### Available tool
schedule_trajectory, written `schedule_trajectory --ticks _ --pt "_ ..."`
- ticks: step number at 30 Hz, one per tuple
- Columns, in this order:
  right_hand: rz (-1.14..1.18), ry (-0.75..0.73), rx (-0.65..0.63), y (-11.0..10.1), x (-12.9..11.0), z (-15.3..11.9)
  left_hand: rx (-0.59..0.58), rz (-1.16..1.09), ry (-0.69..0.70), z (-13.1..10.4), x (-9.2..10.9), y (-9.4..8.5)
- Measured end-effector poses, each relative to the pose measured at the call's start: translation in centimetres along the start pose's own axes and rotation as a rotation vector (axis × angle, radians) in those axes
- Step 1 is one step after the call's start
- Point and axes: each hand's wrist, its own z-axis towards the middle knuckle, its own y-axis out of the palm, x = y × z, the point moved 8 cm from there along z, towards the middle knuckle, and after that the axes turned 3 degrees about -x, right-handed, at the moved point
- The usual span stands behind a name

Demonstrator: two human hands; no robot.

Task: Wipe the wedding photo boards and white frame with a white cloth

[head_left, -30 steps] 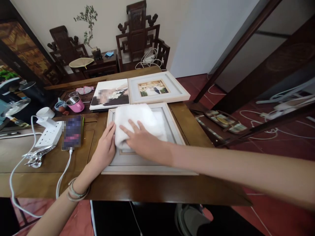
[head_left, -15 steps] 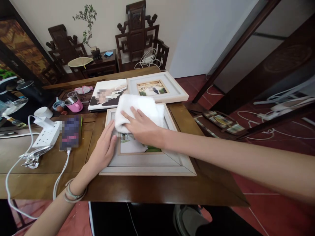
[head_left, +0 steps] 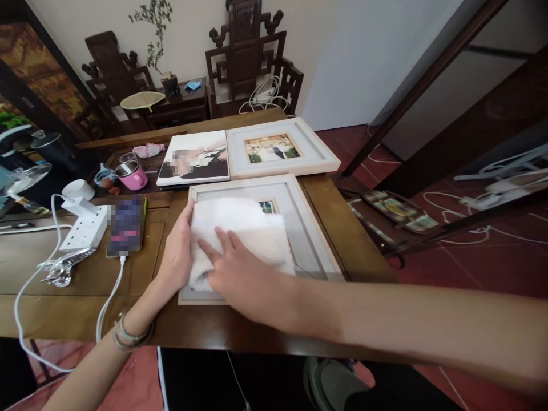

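A folded white cloth (head_left: pixel 240 220) lies over the near picture frame (head_left: pixel 314 228), hiding most of its inner picture. My right hand (head_left: pixel 240 274) is on the cloth's lower part, fingers spread over it, holding it against the frame; the thumb is partly tucked. Along the frame's left edge rests my left hand (head_left: pixel 177 251), open, its fingers straight and close together, beside the cloth. A bracelet circles the left wrist. Behind the near frame, a second white frame (head_left: pixel 274 166) with a small photo and a white-edged photo panel (head_left: pixel 184 178) touch side by side.
To the left on the wooden table are a phone (head_left: pixel 126 225) on a cable, a white power strip (head_left: pixel 88 228), a silvery ornament (head_left: pixel 64 268) and a pink mug (head_left: pixel 133 177). Carved chairs (head_left: pixel 244 51) and a potted plant (head_left: pixel 169 80) stand behind. The table edge is close.
My right hand has drawn the cloth down toward me across the near frame. My left hand stays at the left edge. The whole view has shifted slightly.
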Motion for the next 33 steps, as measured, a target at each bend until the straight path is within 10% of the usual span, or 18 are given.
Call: schedule_trajectory --ticks 17,27,33 --pt "0.082 0.063 0.025 1.7 -3.9 -3.8 -0.103 0.202 0.059 -0.2 0.7 1.3" --pt "0.092 0.294 0.103 3.1 3.3 -17.2 -0.148 0.318 0.16 -0.2 1.0 1.8" --pt "0.114 0.242 0.093 1.8 2.3 -14.2 -0.17 0.299 0.137 0.0 1.2 2.1"
